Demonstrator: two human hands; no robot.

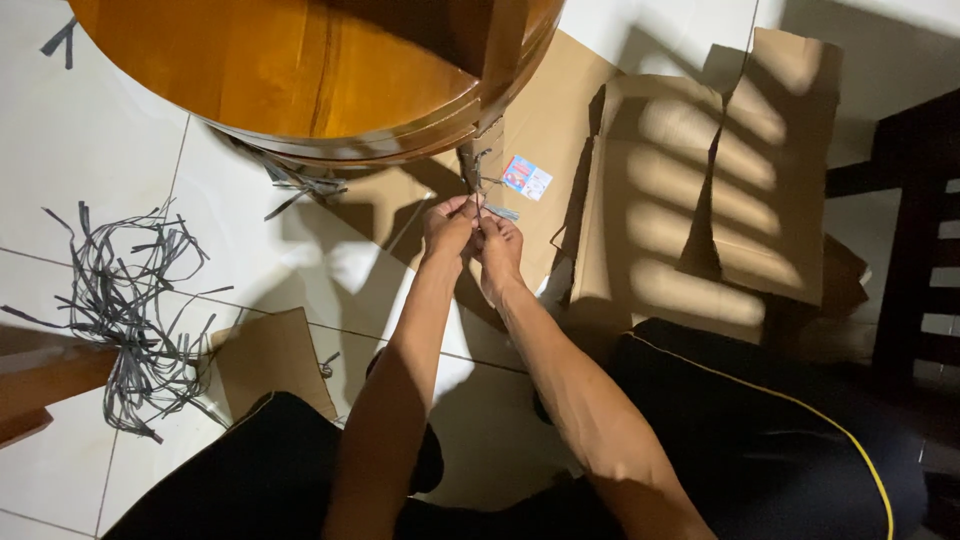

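Note:
My left hand (447,228) and my right hand (500,245) meet close together just below the rim of a round wooden tabletop (300,70). Both pinch a thin grey strip (478,185) that runs up to a cardboard-wrapped table leg (482,160) under the tabletop. The fingers of both hands are closed around the strip. My forearms stretch forward from my lap, and my legs in black trousers with a yellow stripe (790,440) rest on the tiled floor.
A tangle of cut grey strips (135,310) lies on the tiles at left. Flattened cardboard (700,200) spreads out to the right, with a small coloured label (527,177) on it. A dark wooden chair (915,260) stands at the right edge. A cardboard piece (270,360) lies near my left knee.

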